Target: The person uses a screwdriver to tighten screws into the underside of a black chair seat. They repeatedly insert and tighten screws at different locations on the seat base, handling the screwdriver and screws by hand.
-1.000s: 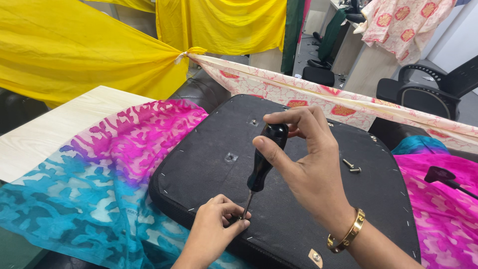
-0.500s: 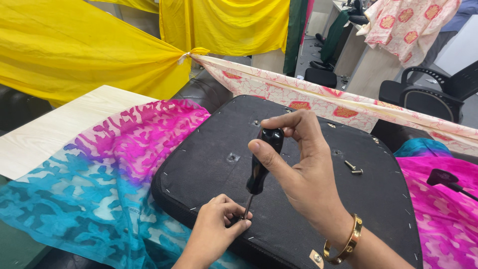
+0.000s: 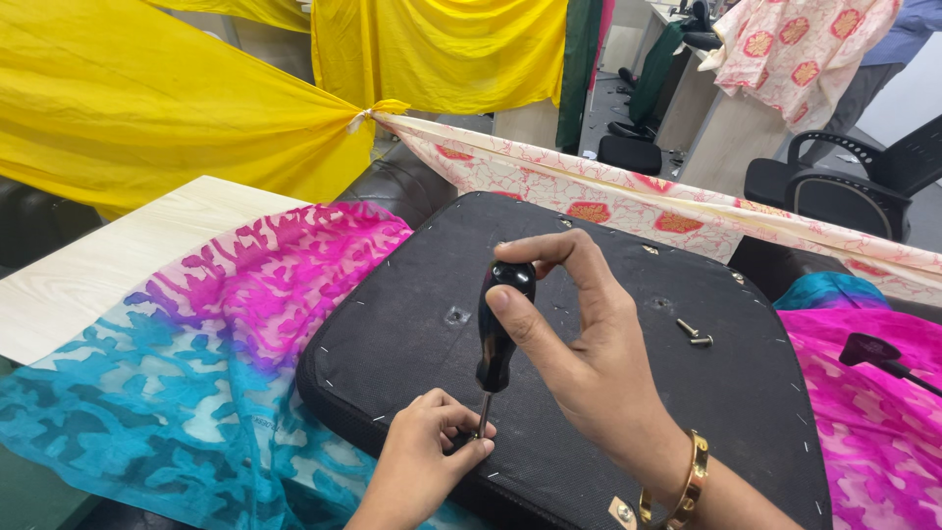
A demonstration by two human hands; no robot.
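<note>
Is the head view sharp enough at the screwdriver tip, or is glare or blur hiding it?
Head view: even, soft light, no glare; screwdriver sharp, slight sheen on its black handle; tip hidden behind left hand fingers; right hand crisp; background chair slightly soft.

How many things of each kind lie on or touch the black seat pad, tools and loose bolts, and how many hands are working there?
Screwdrivers: 1, the screwdriver, upright on the seat pad
Loose bolts: 2, the bolts
Hands: 2, the left hand at the tip and the right hand on the handle
Total: 5
</note>
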